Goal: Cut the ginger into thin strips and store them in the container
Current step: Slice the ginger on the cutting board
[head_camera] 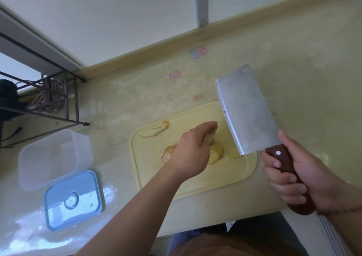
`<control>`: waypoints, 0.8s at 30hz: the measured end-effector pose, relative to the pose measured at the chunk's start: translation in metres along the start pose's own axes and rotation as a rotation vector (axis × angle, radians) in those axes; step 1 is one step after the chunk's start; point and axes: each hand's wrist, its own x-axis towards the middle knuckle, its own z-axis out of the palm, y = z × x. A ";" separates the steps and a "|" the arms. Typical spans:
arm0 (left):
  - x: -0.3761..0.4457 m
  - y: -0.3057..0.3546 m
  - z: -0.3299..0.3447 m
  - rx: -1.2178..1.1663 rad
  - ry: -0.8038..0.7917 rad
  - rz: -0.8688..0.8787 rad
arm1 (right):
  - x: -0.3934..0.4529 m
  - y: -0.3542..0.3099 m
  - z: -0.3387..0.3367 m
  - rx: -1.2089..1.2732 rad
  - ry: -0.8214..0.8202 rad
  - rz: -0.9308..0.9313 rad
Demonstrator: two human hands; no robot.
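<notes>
On the pale yellow cutting board (195,183) lie peeled ginger pieces (216,154) and a thin slice (234,155). My left hand (193,148) reaches over the board and holds a ginger piece under its fingers, partly hidden. My right hand (293,177) grips the brown wooden handle of a cleaver (247,109), whose blade is raised above the board's right side. The clear plastic container (52,158) stands open at the left, with its blue lid (73,200) lying flat just in front of it.
Ginger peel scraps (156,131) lie at the board's far left corner and beside my left hand. A black wire rack (49,99) with a patterned cloth stands at the far left. The counter's front edge runs close behind the board.
</notes>
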 end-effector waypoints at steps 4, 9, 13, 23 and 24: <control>0.000 -0.008 0.006 0.171 0.029 0.063 | -0.002 0.001 0.005 -0.101 0.063 -0.022; 0.005 -0.022 0.002 0.162 0.234 0.257 | -0.004 0.000 0.010 -0.206 0.133 -0.028; 0.001 -0.034 -0.010 0.255 0.357 0.378 | -0.008 -0.003 0.020 -0.320 0.206 -0.021; -0.030 -0.093 -0.014 0.460 0.393 0.594 | 0.014 0.044 0.072 -1.028 0.305 -0.213; -0.028 -0.096 -0.010 0.463 0.414 0.587 | 0.019 0.048 0.072 -1.058 0.322 -0.220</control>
